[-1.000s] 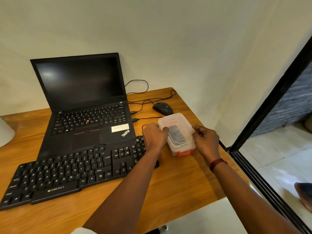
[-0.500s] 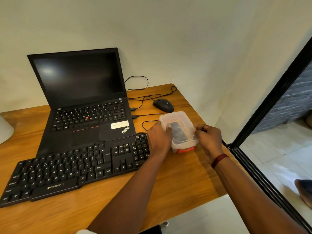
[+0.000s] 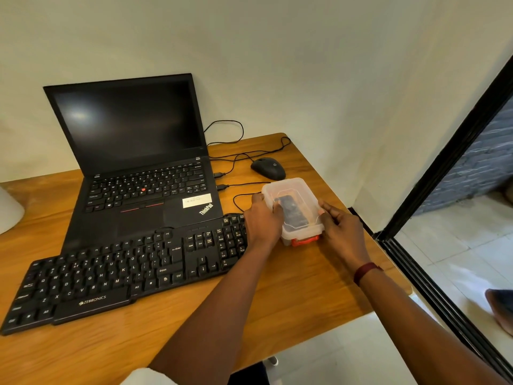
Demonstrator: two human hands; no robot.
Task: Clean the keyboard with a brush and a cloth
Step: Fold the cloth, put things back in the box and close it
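Note:
A black Zebronics keyboard [image 3: 125,276] lies slanted on the wooden desk [image 3: 291,295] in front of a laptop. To its right stands a clear plastic box [image 3: 294,198] with a lid and a red clip at its near end; something dark shows through the lid. My left hand [image 3: 262,222] grips the box's left side, resting over the keyboard's right end. My right hand [image 3: 341,232] grips the box's right near corner. No brush or cloth is plainly visible.
An open black ThinkPad laptop [image 3: 144,168] with a dark screen sits behind the keyboard. A black mouse [image 3: 268,168] and its cables lie behind the box. The desk's right edge borders a black door frame [image 3: 444,173]. A white object [image 3: 8,209] stands at far left.
The camera view shifted slightly. Both hands stay on the plastic box, which has barely moved; the fingers have adjusted along the lid's edges.

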